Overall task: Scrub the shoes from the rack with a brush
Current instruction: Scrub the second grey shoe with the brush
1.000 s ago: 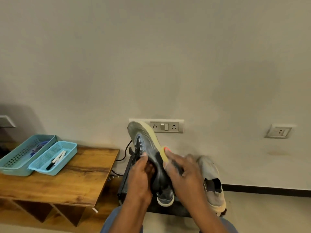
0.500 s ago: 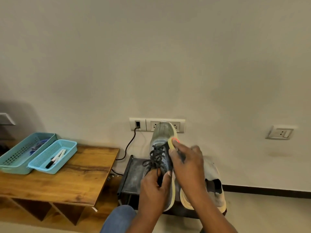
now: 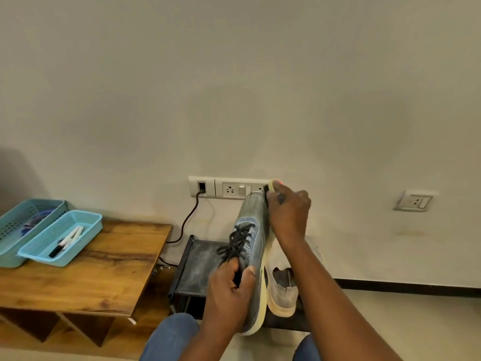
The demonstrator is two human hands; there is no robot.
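My left hand (image 3: 229, 290) grips a grey-blue sneaker (image 3: 253, 243) with dark laces at its opening, toe pointing up and away from me. My right hand (image 3: 289, 212) holds a small brush (image 3: 270, 187) with a yellow back and dark bristles, pressed against the right side of the toe. A second, beige shoe (image 3: 282, 293) lies on the dark shoe rack (image 3: 196, 269) behind the held sneaker, partly hidden by my right forearm.
A wooden bench (image 3: 86, 269) stands at left with two teal baskets (image 3: 59, 238); the nearer one holds markers. A socket strip (image 3: 229, 187) with a plugged black cable is on the wall behind the shoe. Another socket (image 3: 413, 201) sits at right.
The sneaker has turned from sole-facing to laces-up. My right hand has slid the brush from beside the laces up to the toe.
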